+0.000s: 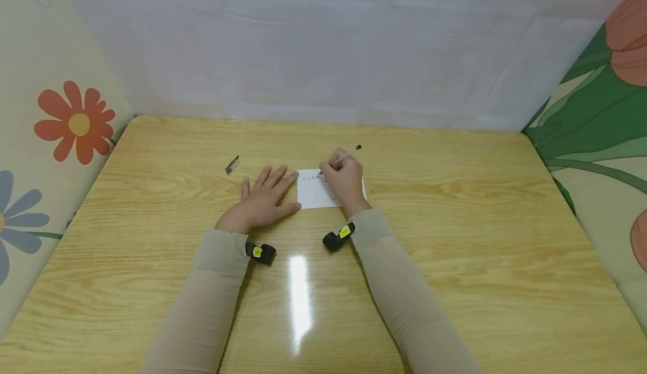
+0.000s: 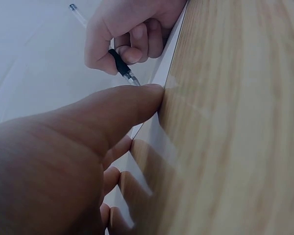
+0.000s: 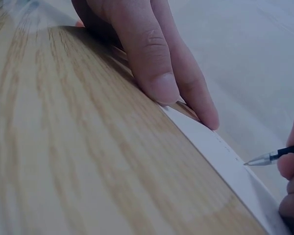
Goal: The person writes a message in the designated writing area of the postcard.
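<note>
A small white sheet of paper [image 1: 317,194] lies on the table with a short row of handwritten marks near its top edge. My right hand [image 1: 346,182] pinches a pen [image 1: 349,154] with a clear barrel and black grip. In the right wrist view the tip of the pen [image 3: 259,160] is right at the paper's surface, just past the marks. My left hand [image 1: 263,200] lies spread with straight fingers, thumb and index fingertip on the paper's left edge. The left wrist view shows the thumb [image 2: 132,103] pressing at the paper's corner.
A black-and-clear pen cap [image 1: 232,164] lies on the wooden table [image 1: 455,222], beyond and left of my left hand. A white cloth [image 1: 303,42] hangs behind the table, and flower-patterned panels [image 1: 76,124] stand at both sides. Each wrist carries a small black camera [image 1: 262,253].
</note>
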Demonstrator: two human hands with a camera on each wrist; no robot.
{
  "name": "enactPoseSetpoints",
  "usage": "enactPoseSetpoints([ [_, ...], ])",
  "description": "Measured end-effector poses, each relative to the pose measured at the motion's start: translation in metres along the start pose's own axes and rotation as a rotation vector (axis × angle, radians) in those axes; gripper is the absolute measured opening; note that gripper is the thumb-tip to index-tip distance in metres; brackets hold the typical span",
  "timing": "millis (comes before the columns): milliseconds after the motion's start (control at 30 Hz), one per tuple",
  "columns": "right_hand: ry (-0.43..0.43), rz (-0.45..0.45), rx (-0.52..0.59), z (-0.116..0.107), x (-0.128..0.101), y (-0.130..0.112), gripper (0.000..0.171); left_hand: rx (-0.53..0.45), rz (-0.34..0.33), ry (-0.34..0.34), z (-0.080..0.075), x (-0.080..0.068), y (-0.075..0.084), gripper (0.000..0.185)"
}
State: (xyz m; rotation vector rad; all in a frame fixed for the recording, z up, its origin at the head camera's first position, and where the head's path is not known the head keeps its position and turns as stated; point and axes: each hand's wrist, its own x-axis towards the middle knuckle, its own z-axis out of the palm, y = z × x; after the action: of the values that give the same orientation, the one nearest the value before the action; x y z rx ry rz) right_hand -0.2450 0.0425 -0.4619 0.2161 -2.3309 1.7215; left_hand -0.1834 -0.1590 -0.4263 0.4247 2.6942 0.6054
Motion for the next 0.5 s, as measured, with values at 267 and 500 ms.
enactPoseSetpoints([
  [267, -0.01, 0.001, -0.004, -0.0002, -0.0003, -0.0001, 0.021, -0.002, -0.001, -0.004, -0.0005, -0.0005, 0.0004, 0.076],
  [500, -0.012, -0.003, -0.005, 0.0, -0.0003, -0.0002, 0.021, -0.003, 0.004, -0.002, -0.0009, -0.0007, 0.0008, 0.076],
])
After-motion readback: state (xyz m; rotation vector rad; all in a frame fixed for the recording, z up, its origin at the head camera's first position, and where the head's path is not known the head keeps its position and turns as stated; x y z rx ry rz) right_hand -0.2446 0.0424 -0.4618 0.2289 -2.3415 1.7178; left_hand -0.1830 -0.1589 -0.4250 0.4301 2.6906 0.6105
